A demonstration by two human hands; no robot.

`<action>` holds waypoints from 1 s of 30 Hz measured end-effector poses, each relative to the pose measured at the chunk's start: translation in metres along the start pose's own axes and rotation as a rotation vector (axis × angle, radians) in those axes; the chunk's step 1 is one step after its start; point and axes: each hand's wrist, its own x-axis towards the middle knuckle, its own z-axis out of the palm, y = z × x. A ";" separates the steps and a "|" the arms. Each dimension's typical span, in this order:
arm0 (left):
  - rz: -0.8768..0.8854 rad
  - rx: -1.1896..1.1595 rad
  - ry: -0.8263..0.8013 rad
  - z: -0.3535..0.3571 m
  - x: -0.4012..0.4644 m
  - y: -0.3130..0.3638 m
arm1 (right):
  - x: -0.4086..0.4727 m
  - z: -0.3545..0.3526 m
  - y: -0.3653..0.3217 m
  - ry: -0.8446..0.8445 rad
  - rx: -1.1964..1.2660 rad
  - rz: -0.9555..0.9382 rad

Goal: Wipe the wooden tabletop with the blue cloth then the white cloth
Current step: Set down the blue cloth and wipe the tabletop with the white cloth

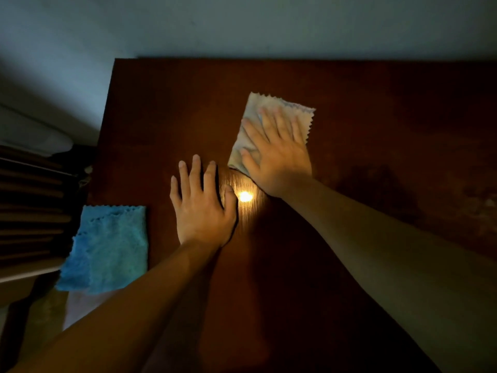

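A pale wall [242, 25] fills the top of the frame, dim and bluish, darkening toward the upper left. At the left edge stands a dark slatted piece of furniture [32, 211], perhaps a chair or rack; the gloom hides its form. Above it lies something pale and rounded [32, 133]. A small warm glare [245, 196] glows at the centre; elsewhere the room is dark.

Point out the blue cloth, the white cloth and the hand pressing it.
blue cloth [107, 249]: head view, middle of its fuzzy top.
white cloth [255, 109]: head view, bare part above the fingers.
right hand [277, 154]: head view, back of hand.
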 end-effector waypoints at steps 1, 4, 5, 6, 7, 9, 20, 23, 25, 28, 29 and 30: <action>0.000 0.000 -0.004 0.000 0.000 0.000 | -0.006 -0.001 0.008 -0.007 -0.011 0.015; 0.000 -0.005 -0.026 -0.001 0.000 0.000 | -0.026 -0.006 0.034 0.008 -0.037 0.095; 0.001 -0.007 -0.031 -0.001 0.000 0.000 | -0.035 -0.008 0.042 0.024 -0.036 0.124; 0.002 -0.009 -0.035 -0.001 0.000 0.000 | -0.043 -0.009 0.050 0.039 -0.033 0.148; 0.002 -0.008 -0.038 -0.001 0.000 0.000 | -0.051 -0.010 0.055 0.048 -0.033 0.166; 0.007 0.006 -0.041 -0.002 0.000 0.001 | -0.054 -0.012 0.059 0.042 -0.046 0.201; -0.001 -0.134 -0.028 -0.003 0.000 -0.004 | -0.037 0.008 -0.009 0.084 -0.059 0.289; -0.014 -0.271 -0.025 -0.010 -0.001 -0.006 | -0.052 0.016 -0.043 0.171 -0.027 0.075; -0.015 -0.296 -0.032 -0.012 0.000 -0.006 | -0.060 0.021 -0.059 0.253 0.045 -0.008; -0.003 -0.280 -0.042 -0.014 -0.001 -0.005 | -0.063 0.019 -0.060 0.208 0.055 0.011; 0.004 -0.273 -0.045 -0.014 -0.001 -0.005 | -0.064 0.018 -0.057 0.178 0.031 0.021; 0.008 -0.263 -0.048 -0.013 -0.002 -0.004 | -0.065 0.018 -0.054 0.160 0.015 0.029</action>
